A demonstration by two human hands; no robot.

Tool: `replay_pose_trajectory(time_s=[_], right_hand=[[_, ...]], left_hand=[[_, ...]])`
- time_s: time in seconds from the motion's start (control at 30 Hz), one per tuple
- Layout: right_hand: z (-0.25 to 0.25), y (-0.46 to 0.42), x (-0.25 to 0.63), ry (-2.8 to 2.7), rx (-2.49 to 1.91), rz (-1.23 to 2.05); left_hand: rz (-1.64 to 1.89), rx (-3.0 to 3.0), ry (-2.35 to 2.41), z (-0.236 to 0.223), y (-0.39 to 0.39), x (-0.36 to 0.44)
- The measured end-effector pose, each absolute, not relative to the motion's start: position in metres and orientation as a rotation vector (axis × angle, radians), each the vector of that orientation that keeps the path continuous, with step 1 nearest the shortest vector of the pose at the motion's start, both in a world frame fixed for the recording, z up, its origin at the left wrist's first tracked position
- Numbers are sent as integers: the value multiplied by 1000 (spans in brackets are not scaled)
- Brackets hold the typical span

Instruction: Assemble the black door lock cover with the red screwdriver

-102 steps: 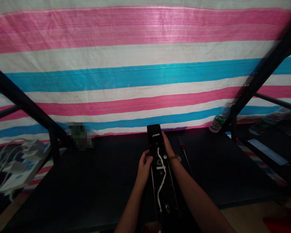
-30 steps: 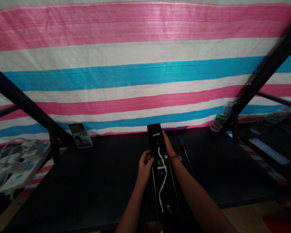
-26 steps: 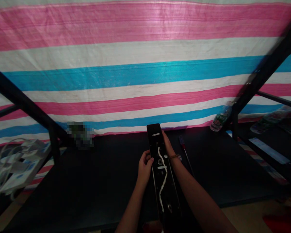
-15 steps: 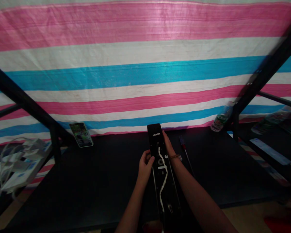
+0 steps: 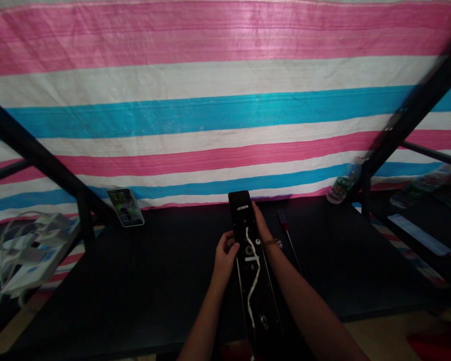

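Note:
A long, narrow black panel with rounded top corners is held between my two hands. A wavy white cord runs down its face, among small fittings and white labels. My left hand grips the left edge, fingers curled and thumb on the rim. Along the right edge lies my right hand, its fingers mostly hidden behind the panel; a bracelet circles that wrist. Just right of it, a screwdriver with a dark and red handle rests on the black tabletop.
A phone leans at the back left. Clear plastic bottles stand or lie at the right, one bottle by the frame post. White boxes and tangled cables sit at the left. Striped sheeting hangs behind, between slanted black bars.

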State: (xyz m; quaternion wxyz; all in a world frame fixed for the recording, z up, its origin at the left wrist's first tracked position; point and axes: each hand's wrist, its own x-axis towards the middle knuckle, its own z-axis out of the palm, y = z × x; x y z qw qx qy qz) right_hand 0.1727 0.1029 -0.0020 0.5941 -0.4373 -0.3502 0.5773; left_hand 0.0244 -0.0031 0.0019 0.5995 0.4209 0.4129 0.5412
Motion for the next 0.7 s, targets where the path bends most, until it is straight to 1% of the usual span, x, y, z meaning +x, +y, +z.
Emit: replay_pose_trajectory(time_s=[0.7], right_hand=[[3, 97, 172, -802, -997, 1360]], left_hand=[[1262, 953, 940, -5, -1, 23]])
